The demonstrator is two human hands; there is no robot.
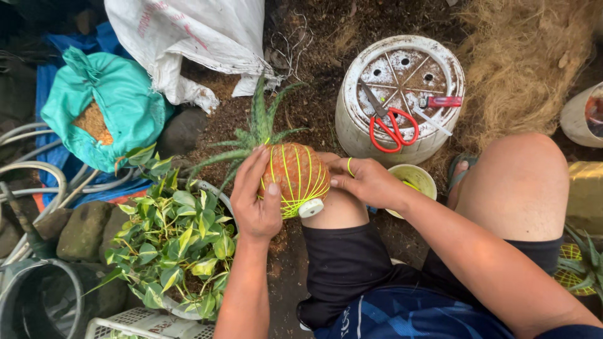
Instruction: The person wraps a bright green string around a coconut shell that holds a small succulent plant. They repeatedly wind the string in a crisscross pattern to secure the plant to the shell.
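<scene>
Our left hand [256, 201] and right hand [364, 181], both closed around the string-wrapped moss ball [295, 179] on our knee [336, 210].

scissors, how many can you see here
1: the red-handled scissors lie on the upturned white pot, beside a red-handled tool that is not clearly scissors. More may be hidden.

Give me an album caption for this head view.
Both hands, left and right, hold a round brown soil ball wrapped in yellow string, spiky green plant on top.
</scene>
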